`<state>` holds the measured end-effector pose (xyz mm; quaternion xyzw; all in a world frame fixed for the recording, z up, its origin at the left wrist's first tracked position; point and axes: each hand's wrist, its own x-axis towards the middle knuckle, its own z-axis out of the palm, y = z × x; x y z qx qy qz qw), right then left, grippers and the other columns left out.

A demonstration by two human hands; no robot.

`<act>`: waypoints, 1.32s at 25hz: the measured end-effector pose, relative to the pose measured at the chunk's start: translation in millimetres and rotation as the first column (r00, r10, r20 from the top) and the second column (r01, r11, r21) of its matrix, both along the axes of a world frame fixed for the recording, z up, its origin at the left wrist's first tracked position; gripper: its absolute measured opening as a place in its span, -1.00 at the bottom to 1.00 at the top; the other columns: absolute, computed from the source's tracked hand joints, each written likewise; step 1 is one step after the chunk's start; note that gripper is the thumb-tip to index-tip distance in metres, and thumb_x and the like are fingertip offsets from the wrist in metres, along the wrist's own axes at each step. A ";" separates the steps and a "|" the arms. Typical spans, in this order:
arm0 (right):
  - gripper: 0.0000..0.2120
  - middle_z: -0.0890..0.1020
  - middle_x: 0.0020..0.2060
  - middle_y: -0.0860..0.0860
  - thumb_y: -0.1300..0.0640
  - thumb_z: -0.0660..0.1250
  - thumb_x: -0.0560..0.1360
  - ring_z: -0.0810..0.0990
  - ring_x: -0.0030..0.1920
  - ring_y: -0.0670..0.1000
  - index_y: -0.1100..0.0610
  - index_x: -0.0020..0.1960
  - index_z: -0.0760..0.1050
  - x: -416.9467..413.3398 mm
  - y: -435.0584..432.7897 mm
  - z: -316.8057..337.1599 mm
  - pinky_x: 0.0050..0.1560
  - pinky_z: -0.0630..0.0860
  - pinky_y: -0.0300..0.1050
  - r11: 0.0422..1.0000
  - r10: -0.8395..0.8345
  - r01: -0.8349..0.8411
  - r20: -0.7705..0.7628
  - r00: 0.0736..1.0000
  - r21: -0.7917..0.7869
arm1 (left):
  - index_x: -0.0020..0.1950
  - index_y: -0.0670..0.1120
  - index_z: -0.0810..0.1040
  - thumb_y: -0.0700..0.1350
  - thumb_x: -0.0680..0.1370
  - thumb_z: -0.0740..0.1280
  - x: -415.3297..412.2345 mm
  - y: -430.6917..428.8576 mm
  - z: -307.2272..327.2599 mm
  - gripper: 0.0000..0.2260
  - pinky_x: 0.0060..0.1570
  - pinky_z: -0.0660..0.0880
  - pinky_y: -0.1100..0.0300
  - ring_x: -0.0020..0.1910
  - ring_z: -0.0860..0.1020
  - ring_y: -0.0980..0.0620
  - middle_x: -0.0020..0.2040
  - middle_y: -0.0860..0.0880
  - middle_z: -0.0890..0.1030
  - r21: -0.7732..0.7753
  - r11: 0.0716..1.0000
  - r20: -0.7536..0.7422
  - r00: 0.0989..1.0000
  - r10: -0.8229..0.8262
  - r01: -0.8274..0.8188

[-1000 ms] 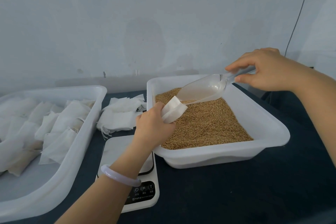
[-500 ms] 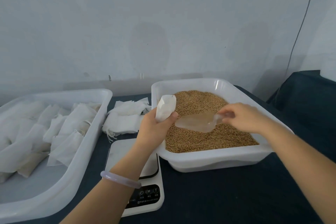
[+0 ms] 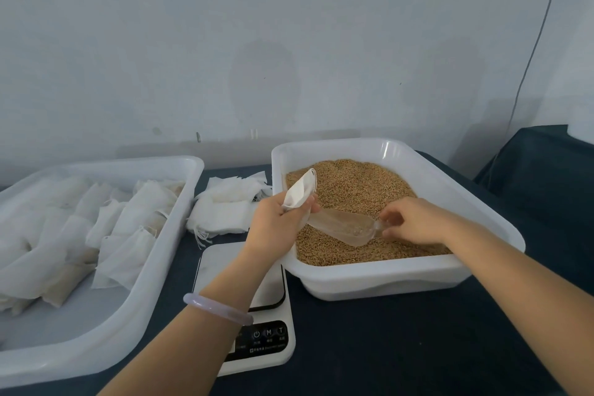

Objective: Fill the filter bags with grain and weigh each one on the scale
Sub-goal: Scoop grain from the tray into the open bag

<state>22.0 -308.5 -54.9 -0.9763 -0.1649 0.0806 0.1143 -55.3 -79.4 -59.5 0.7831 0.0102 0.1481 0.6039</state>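
- Left tray (image 3: 64, 328), 9 o'clock: many filled bags (image 3: 135, 212), done.
- Empty bags (image 3: 225, 206), 11 o'clock: not yet filled.
- Scale (image 3: 225, 267), 6 o'clock: waits.
- Left hand (image 3: 273, 231) grips the filter bag (image 3: 299, 193), middle.
- Right hand (image 3: 418, 220), 3 o'clock, seems to pinch the scoop (image 3: 344, 230) on the grain (image 3: 353, 190).

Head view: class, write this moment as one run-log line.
step: filling | left hand: grips bag | right hand: holds scoop in grain | scale: no bag yet | tray: filled bags

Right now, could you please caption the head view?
Left hand holds a filter bag; right hand holds the scoop in the grain.
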 end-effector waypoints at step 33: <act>-0.72 0.58 0.12 -0.19 0.14 0.36 0.50 0.49 0.06 -0.25 -0.12 0.16 0.49 -7.4 4.6 8.1 0.18 0.39 -0.24 0.902 0.052 -0.100 0.125 0.991 0.421 | 0.06 -0.22 0.53 0.00 0.57 0.30 13.6 -1.9 28.6 -0.72 -0.23 0.47 0.26 -0.25 0.56 0.06 -0.23 -0.01 0.59 0.376 0.849 -0.234 0.925 -0.300 0.371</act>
